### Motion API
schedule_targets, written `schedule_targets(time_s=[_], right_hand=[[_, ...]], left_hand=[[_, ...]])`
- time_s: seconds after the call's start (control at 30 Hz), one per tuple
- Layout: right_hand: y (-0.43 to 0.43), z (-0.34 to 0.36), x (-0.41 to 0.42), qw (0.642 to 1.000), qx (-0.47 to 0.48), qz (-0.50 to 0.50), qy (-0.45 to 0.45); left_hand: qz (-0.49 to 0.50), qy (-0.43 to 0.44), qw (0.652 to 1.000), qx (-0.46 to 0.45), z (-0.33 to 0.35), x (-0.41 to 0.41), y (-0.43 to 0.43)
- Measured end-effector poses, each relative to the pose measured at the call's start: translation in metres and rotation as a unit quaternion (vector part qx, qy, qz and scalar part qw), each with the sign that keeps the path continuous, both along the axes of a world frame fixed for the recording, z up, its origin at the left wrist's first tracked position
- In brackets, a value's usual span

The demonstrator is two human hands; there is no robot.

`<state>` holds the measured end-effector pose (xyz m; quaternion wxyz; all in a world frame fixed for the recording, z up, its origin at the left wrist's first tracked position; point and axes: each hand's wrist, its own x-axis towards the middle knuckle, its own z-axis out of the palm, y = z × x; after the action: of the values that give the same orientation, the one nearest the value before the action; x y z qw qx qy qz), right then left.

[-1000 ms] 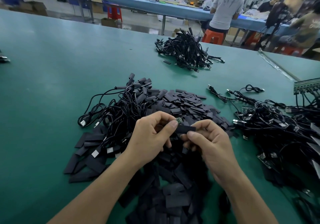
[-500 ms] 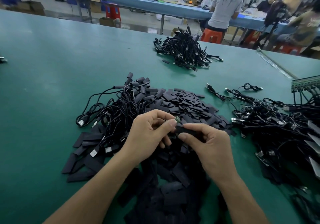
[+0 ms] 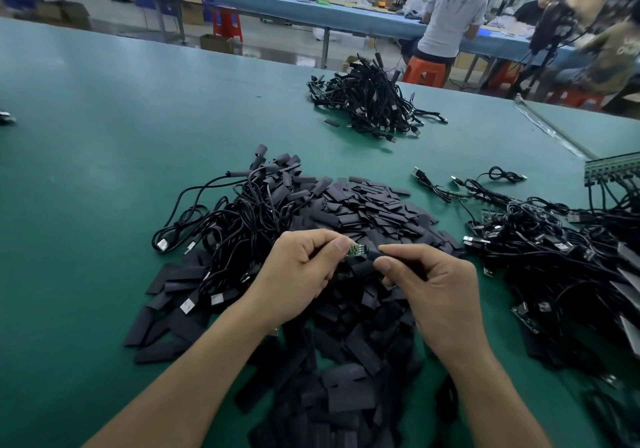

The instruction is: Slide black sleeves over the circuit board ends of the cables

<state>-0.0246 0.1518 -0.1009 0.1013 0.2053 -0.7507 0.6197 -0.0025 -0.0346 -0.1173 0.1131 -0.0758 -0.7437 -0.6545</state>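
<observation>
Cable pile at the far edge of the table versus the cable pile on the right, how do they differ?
The far cable pile is a compact heap; the right cable pile sprawls out to the frame's edge. Several ends in the far cable pile wear black sleeves, while the right cable pile shows bare green circuit boards. Both are tangled black cables with silver USB plugs on the green table.

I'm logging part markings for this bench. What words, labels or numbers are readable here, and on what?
Nothing is readable.
Circuit board held by the left hand: markings too small.
Black sleeve in the right hand: no print visible.
Shirt at far right: pale lettering, blurred.
</observation>
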Motion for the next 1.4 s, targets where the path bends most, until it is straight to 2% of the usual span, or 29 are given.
schedule_targets(time_s=[0.43,0.57,0.9,1.07,1.2,1.3,1.4], right_hand=[[0.011,-0.005,-0.008,0.995,0.089,0.034,0.037],[0.011,-0.003,-0.008,0.989,0.124,0.021,0.081],[0.007,-0.006,-0.006,0.992,0.107,0.040,0.049],[-0.002,-0.006,-0.001,0.984,0.138,-0.007,0.113],[-0.007,-0.007,0.003,0.979,0.155,0.002,0.136],[-0.005,-0.007,0.002,0.976,0.157,-0.006,0.148],[-0.005,-0.007,0.002,0.975,0.160,-0.020,0.156]], left_hand=[[-0.027,-0.001,0.999,-0.037,-0.004,-0.002,0.000],[-0.026,-0.004,0.998,-0.056,-0.003,-0.002,0.000],[-0.038,-0.031,0.998,-0.025,0.001,-0.002,0.001],[-0.040,-0.026,0.998,-0.032,0.000,-0.001,0.002],[-0.058,-0.021,0.995,-0.074,0.002,0.003,0.006],[-0.026,-0.017,0.996,-0.088,0.001,0.003,0.005],[0.036,-0.001,0.998,-0.057,0.003,0.004,0.004]])
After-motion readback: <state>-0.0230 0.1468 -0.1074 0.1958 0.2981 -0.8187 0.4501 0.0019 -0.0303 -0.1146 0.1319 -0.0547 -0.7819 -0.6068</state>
